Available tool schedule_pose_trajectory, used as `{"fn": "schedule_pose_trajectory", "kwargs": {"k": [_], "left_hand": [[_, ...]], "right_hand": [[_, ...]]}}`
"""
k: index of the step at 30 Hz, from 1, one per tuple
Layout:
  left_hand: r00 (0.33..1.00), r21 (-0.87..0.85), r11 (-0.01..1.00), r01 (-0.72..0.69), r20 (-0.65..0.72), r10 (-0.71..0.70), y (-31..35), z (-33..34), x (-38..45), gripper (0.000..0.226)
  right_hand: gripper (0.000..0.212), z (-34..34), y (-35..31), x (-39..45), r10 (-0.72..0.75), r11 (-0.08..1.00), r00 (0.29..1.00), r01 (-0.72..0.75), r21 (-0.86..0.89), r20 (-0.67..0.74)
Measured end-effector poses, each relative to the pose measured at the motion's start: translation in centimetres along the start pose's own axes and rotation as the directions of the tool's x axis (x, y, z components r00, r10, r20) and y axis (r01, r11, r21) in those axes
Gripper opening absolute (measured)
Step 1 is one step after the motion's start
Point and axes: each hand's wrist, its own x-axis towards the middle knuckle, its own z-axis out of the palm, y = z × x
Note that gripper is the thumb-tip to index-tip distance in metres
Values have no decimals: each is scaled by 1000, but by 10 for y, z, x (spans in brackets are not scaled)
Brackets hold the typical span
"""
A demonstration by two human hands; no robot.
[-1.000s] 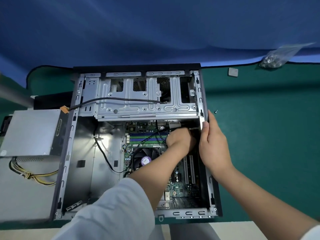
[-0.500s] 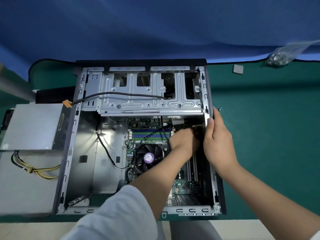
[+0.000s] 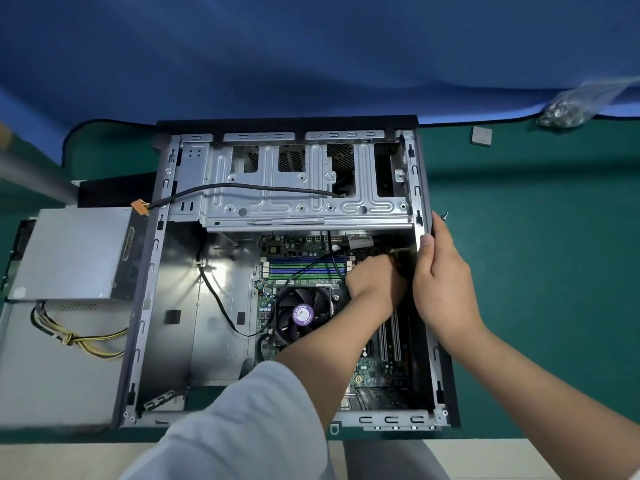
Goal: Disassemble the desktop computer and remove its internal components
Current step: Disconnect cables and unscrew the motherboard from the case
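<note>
The open desktop case [image 3: 412, 174] lies on its side on a green mat. Inside are the motherboard [image 3: 298, 244], its RAM sticks [image 3: 304, 268], the black CPU fan [image 3: 303, 315] and a silver drive cage [image 3: 304, 202]. My left hand [image 3: 374, 282] reaches in beside the RAM. Its fingers curl down on a tan-tipped connector [image 3: 401, 251] near the board's right edge, mostly hidden by the hand. My right hand [image 3: 443, 278] grips the case's right wall, thumb on the inner rail and fingers round the outside.
A removed power supply [image 3: 72, 251] with yellow and black cables [image 3: 79, 341] lies left of the case. A loose black cable [image 3: 221, 306] runs across the case floor. On the mat to the right are a screw [image 3: 445, 214], a small square chip [image 3: 481, 136] and a plastic bag of screws [image 3: 571, 109].
Both hands keep their hold and places. Only the view has drifted a little, so the case sits slightly higher and further right in frame.
</note>
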Motion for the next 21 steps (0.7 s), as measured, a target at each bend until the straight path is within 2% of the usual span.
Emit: {"fn": "schedule_pose_trajectory", "kwargs": {"k": [5, 10, 16, 21], "left_hand": [[999, -41, 998, 40, 29, -39, 1, -6, 6, 21], [999, 9, 999, -49, -5, 49, -4, 1, -4, 23], [997, 38, 999, 37, 71, -40, -2, -14, 13, 25], [998, 19, 999, -48, 32, 48, -5, -5, -1, 26]], "right_hand": [[44, 0, 1, 1, 13, 1000, 1000, -13, -1, 2], [44, 0, 0, 0, 9, 1000, 1000, -9, 1, 0], [45, 0, 0, 1, 3, 1000, 1000, -3, 2, -1], [45, 1, 0, 1, 15, 1000, 1000, -15, 4, 12]]}}
